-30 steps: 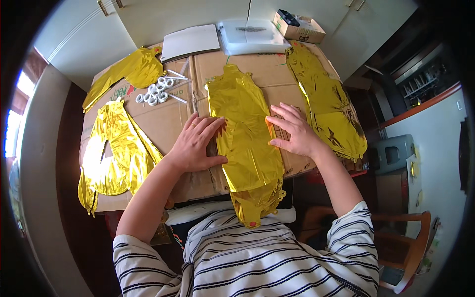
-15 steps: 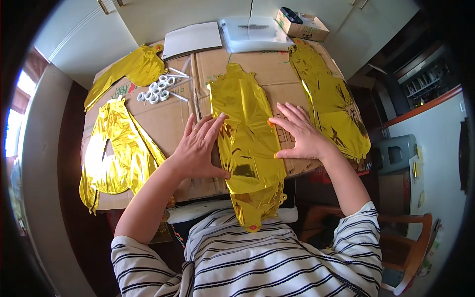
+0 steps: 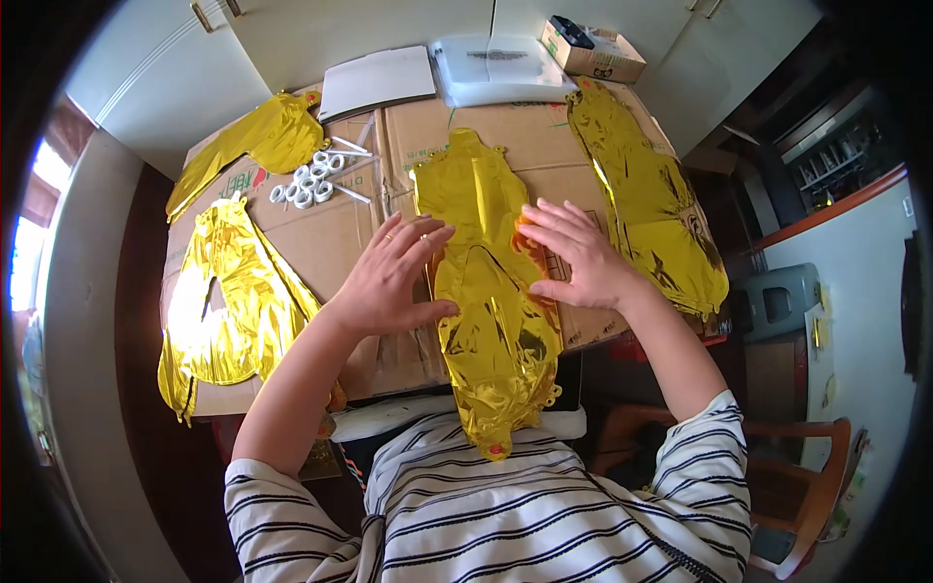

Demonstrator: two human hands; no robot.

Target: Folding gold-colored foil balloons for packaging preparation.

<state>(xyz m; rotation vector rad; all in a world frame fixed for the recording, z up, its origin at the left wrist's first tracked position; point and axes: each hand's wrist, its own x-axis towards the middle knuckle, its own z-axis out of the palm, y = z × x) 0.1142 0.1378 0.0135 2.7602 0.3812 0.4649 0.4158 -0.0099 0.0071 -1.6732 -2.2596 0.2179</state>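
Observation:
A flat gold foil balloon (image 3: pixel 486 282) lies lengthwise before me on cardboard, its near end hanging over the edge toward my lap. My left hand (image 3: pixel 394 272) is at its left side, fingers spread, thumb tip over the foil. At the right side is my right hand (image 3: pixel 578 255), also open, with fingers and thumb reaching over the foil's edge. Neither hand grips anything; whether the fingertips touch the foil I cannot tell. Orange reflections show on the foil beside both hands.
More gold foil balloons lie on the cardboard (image 3: pixel 335 238): one at far left (image 3: pixel 258 141), one at near left (image 3: pixel 228 301), one at right (image 3: pixel 651 204). White tape rolls (image 3: pixel 304 185), white sheets (image 3: pixel 379 83), clear plastic bags (image 3: pixel 501 68) and a small box (image 3: pixel 612 56) sit farther back.
Both hands have lifted slightly and moved inward over the foil. Its surface now looks more wrinkled, and its near end has shifted a little.

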